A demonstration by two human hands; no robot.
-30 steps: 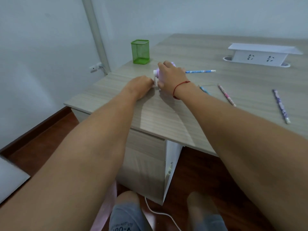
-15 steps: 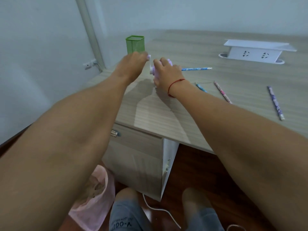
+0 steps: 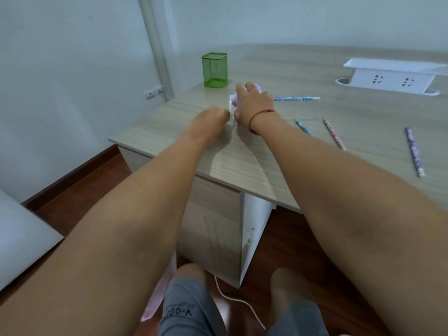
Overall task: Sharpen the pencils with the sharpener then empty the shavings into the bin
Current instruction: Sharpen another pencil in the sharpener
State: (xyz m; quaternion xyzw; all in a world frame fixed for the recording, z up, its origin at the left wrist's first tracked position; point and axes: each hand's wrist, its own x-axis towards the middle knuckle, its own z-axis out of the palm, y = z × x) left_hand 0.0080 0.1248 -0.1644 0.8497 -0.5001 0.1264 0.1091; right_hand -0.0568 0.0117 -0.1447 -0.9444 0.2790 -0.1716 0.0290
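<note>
A pale purple and white crank sharpener (image 3: 233, 104) stands on the wooden desk (image 3: 242, 161) near its left end. My right hand (image 3: 253, 105) lies over its top and grips it. My left hand (image 3: 211, 122) is at the sharpener's left side, low, with fingers curled at the white crank; the handle itself is hidden. A blue patterned pencil (image 3: 297, 98) sticks out of the sharpener to the right. Three more pencils lie loose on the desk: a blue one (image 3: 303, 127), a pink one (image 3: 334, 137) and a purple one (image 3: 414, 151).
A green mesh pen holder (image 3: 214, 70) stands behind the sharpener. A white socket unit (image 3: 392, 76) sits at the back right. A pink bin bag (image 3: 161, 287) shows on the floor under my left arm, beside my knees and a white cable (image 3: 238, 299).
My left hand went from low beside the sharpener up to the top of its circle and back down again. My right hand stayed on the sharpener.
</note>
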